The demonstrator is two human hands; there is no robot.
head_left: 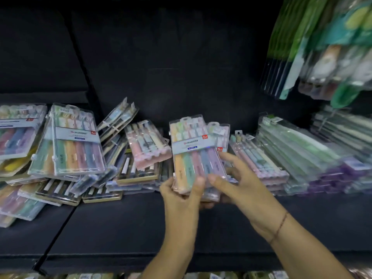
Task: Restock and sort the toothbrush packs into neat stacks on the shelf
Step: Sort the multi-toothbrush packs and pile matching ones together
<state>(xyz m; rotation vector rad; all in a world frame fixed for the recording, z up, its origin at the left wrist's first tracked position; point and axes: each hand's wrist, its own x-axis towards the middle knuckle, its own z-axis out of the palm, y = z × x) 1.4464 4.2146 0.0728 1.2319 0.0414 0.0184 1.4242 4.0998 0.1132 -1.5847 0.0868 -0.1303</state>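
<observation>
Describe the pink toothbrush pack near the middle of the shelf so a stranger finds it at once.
On the dark shelf, find the left hand gripping a five-colour pack. Just left of that, the pink pack lies tilted on black-and-gold packs. Unlike the clear packs beside it, its lower edge is solid pink.

The left hand and right hand were ungloved, with forearms bare down to the frame's lower edge. A thin thread bracelet circled the right wrist (reddish-brown, seemingly a double strand). The nails looked short and plain.
</observation>
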